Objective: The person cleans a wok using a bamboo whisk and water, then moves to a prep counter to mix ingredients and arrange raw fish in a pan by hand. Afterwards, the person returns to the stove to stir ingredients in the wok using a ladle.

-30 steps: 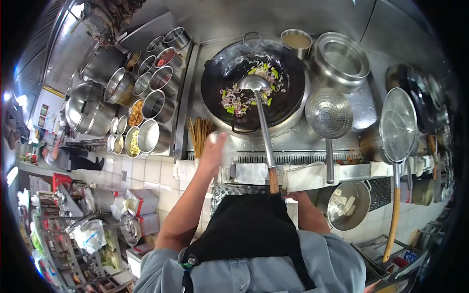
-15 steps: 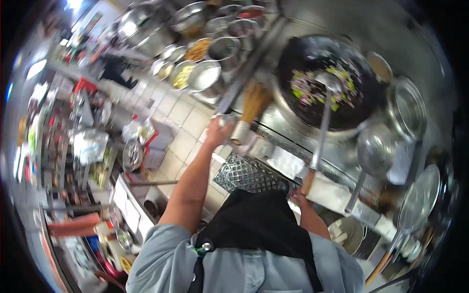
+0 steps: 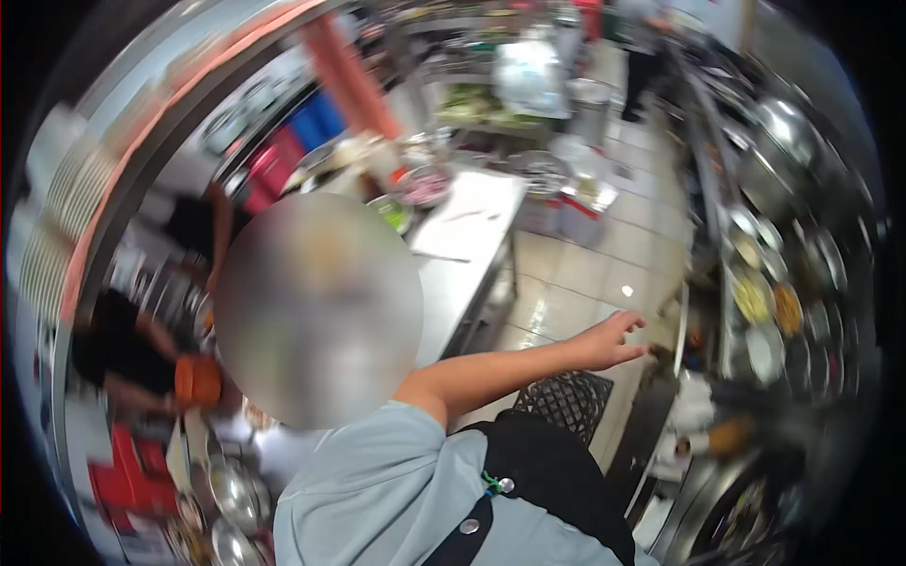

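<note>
My left hand reaches out over the tiled floor with its fingers apart and nothing in it. Nearest to it is the edge of the stove counter, where a bamboo brush lies beside a white cloth. The dark wok shows only in part and blurred at the lower right. My right hand is out of the frame. A blurred disc hides part of the view left of my arm.
A white worktable holds a bowl of pink pieces. Metal containers line the counter at right. Two co-workers are at the left; one holds an orange container. Stacked plates stand at far left.
The view has swung left, away from the wok, toward the worktable and shelves. My left hand has moved away from the brush, and its fingers have spread. My right hand has left the view.
</note>
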`<state>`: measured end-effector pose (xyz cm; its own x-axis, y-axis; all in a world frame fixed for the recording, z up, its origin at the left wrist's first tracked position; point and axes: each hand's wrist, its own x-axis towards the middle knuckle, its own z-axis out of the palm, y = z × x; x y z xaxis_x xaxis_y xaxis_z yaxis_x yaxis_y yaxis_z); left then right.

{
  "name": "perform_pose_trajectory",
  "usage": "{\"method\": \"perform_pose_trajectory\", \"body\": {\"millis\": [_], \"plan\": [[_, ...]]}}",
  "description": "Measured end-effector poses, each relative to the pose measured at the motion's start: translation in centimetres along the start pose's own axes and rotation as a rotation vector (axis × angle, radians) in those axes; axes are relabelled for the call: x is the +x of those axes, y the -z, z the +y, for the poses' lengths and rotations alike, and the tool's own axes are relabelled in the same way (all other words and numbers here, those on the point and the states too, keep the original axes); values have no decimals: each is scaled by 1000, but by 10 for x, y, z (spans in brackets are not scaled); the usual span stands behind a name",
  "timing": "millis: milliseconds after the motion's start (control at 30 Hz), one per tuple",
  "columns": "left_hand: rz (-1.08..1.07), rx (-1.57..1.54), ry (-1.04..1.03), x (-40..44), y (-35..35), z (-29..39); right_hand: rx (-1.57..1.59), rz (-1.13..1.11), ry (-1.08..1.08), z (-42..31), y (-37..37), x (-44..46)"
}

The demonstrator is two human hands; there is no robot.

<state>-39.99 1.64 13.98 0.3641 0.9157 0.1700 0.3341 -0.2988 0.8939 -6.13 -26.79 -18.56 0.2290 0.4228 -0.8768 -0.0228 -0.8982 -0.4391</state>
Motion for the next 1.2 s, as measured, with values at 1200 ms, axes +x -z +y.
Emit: {"method": "perform_pose_trajectory", "body": {"millis": [1200], "plan": [[1603,679,1074,-499,549,-246,-923,-136,316,-319,-112,11]]}}
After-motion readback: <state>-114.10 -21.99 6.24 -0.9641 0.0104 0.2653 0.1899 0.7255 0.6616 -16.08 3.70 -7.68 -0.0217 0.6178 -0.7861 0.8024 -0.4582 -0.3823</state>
